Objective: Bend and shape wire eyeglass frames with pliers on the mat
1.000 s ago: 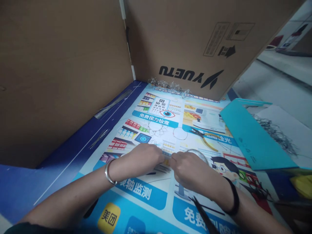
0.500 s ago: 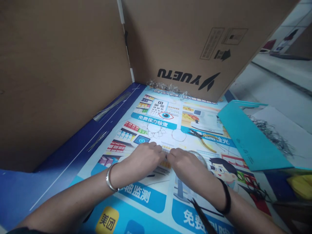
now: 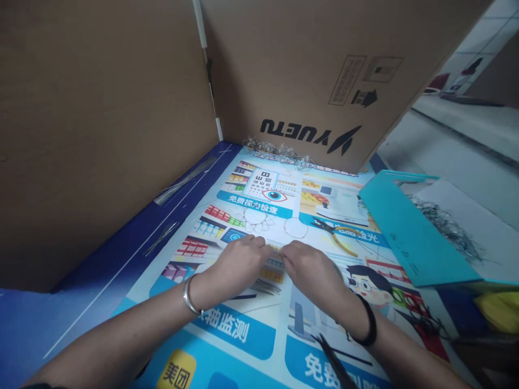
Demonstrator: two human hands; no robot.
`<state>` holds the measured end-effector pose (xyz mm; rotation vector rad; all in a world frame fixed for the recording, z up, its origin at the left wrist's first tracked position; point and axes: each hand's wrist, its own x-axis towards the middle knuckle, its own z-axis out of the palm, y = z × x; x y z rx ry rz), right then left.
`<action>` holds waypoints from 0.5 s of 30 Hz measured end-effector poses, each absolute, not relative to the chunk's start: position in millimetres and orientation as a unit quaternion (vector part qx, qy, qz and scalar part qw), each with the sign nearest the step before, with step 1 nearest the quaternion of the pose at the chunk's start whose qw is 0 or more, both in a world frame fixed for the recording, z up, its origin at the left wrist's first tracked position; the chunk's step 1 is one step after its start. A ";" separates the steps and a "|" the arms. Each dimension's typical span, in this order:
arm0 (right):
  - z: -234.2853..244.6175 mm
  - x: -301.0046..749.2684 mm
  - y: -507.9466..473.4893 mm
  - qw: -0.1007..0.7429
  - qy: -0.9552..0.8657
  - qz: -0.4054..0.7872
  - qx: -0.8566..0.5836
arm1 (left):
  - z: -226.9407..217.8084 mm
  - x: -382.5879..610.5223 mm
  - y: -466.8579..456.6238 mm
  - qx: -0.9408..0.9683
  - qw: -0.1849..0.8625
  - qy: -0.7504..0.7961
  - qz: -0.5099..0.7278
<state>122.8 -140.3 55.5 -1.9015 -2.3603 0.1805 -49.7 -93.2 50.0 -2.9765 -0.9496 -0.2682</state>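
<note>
My left hand and my right hand are closed in pinches, fingertips almost meeting above the printed sheet. Whatever lies between the fingers is too thin and too hidden to make out. Just beyond them a scalloped wire loop and a plain wire ring rest flat. Pliers with yellow handles lie past my right hand. Several straight wire pieces are beside my left hand. Nearer to me, a dark pointed tool lies below my right wrist, partly out of view.
Tall cardboard panels stand at the left and back. Clear, wiry pieces are heaped along the back panel's foot. A turquoise folder on the right holds a tangle of wire bits. Thin wire bundles lie at left.
Both hands stay pinched close together, with the fingertip gap slightly changed. The ring edge seen beside my right hand is now mostly hidden. The view has shifted a little.
</note>
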 end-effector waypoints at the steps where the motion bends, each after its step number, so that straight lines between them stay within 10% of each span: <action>1: 54.9 124.2 -138.7 0.073 -0.767 0.077 -0.633 | 48.5 -49.5 -92.3 -0.945 -0.007 -0.314 -0.092; 15: 44.7 130.4 -130.3 0.358 -0.557 0.463 -0.588 | 48.0 -45.6 -80.7 -0.822 -0.332 -0.418 -0.199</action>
